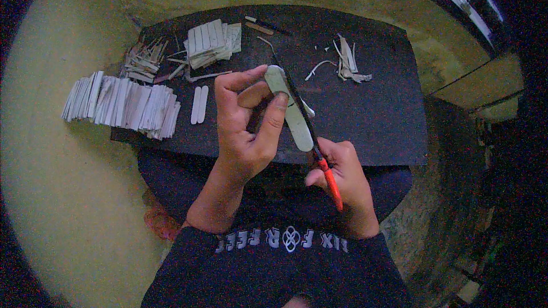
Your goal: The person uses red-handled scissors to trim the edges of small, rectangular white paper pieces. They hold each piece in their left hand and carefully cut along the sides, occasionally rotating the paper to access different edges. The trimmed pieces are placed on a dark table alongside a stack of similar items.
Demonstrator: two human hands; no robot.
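My left hand pinches a pale craft stick between thumb and fingers, tilted with its lower end toward my right hand. A short dark line crosses the stick just beyond my thumb. My right hand grips what looks like a pair of scissors, seen edge-on, with an orange-red handle and long black blades. The blades run along the stick's right side; whether they touch it I cannot tell. Another whitish piece shows partly behind the blades. Some right-hand fingers are hidden behind the handle.
On the dark table, a long row of sticks lies at the left. Two loose sticks lie beside it. Farther back are splintered scraps, stacked square stick panels and a pen. Pale strips lie back right.
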